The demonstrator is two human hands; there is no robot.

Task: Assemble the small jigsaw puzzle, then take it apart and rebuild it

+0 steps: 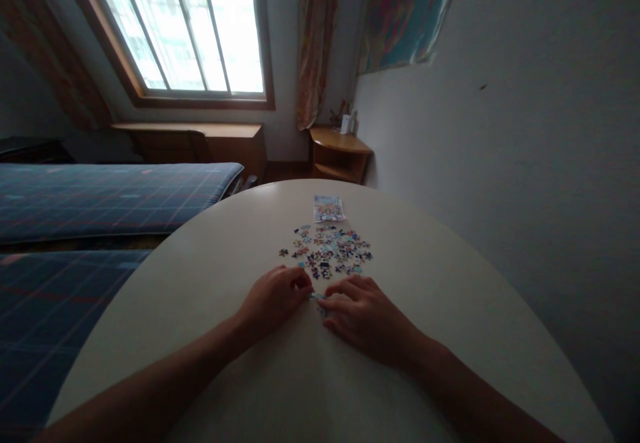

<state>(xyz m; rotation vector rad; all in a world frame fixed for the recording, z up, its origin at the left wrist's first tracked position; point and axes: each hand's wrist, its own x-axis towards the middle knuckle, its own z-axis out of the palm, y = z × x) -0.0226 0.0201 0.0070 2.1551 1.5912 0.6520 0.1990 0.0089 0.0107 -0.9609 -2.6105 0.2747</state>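
Note:
Between my two hands, low on the white round table, lie a few light-coloured jigsaw pieces, partly covered by my fingers. My left hand has thumb and forefinger pinched at the left edge of these pieces, on what looks like a jigsaw piece. Resting over their right side, my right hand has its fingers curled and pressed on them. Just beyond my fingertips spreads a pile of loose jigsaw pieces in mixed colours. Behind the pile is a small picture sheet with a butterfly-like print.
Left of the table stand blue plaid mattresses. A desk is under the bright window. At the back, a wooden corner shelf holds small items. The wall runs close along the right.

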